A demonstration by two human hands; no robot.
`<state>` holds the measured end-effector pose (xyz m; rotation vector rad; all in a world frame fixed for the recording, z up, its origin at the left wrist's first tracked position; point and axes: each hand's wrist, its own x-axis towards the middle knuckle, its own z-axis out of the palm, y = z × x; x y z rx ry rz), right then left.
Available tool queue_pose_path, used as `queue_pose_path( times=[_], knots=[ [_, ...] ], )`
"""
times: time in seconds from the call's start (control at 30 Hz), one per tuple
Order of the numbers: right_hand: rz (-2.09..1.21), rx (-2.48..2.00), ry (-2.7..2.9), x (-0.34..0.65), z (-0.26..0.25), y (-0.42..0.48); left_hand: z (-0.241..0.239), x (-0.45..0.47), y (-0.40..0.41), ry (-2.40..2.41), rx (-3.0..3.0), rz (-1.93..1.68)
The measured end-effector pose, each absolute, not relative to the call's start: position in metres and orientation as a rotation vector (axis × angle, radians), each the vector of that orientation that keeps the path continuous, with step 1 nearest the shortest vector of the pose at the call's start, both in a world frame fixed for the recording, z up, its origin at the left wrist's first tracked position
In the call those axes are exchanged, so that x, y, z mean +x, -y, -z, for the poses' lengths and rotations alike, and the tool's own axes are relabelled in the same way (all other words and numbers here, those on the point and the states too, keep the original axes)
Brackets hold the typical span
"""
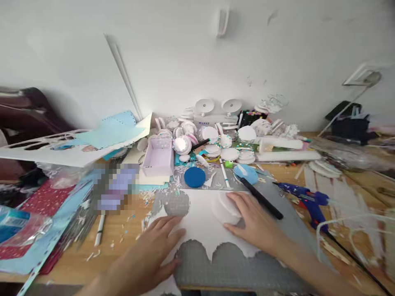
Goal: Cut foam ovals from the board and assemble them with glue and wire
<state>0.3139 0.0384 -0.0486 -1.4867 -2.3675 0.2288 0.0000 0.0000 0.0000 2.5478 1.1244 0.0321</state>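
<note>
A white foam sheet [200,222] with rounded cut-outs along its edges lies on a grey cutting mat [197,271]. My left hand [160,246] rests on the sheet's left part, fingers spread. My right hand [249,222] grips a round white disc [225,207], thumb and fingers about its right side, against the sheet. Just past the sheet lie a blue round lid [194,177] and a white pen [224,173]. Right of them, a black-handled tool [262,199] slants across the mat, its far end over a light blue disc [247,174].
A blue glue gun [308,199] with a black cord lies at the right. Behind the mat, a pale pink box [158,156] stands beside piled white discs [230,154]. Coloured sheets [40,205] and foam scraps cover the left side. A white wall closes off the back.
</note>
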Motion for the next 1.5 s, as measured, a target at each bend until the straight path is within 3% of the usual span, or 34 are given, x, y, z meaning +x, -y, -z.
queue_pose_path(
  times=[0.27, 0.47, 0.67, 1.0, 1.5],
  knots=[
    [-0.231, -1.318, 2.392, 0.299, 0.044, -0.047, -0.012, 0.011, -0.015, -1.195, 2.237, -0.293],
    [-0.41, -1.292, 2.072, 0.287, 0.041, -0.047, 0.0, 0.044, -0.038, -1.171, 1.497, -0.582],
    [-0.371, -1.056, 2.07, 0.27, 0.031, -0.042, 0.007, 0.065, -0.053, -0.84, 0.906, -0.715],
    [-0.502, -0.654, 2.29, 0.252, 0.035, -0.061, 0.024, 0.057, -0.064, -0.596, 0.926, -0.807],
    [-0.389, -0.659, 2.34, 0.255, 0.039, -0.06, 0.027, 0.054, -0.066, -0.533, 0.984, -0.876]
  ],
)
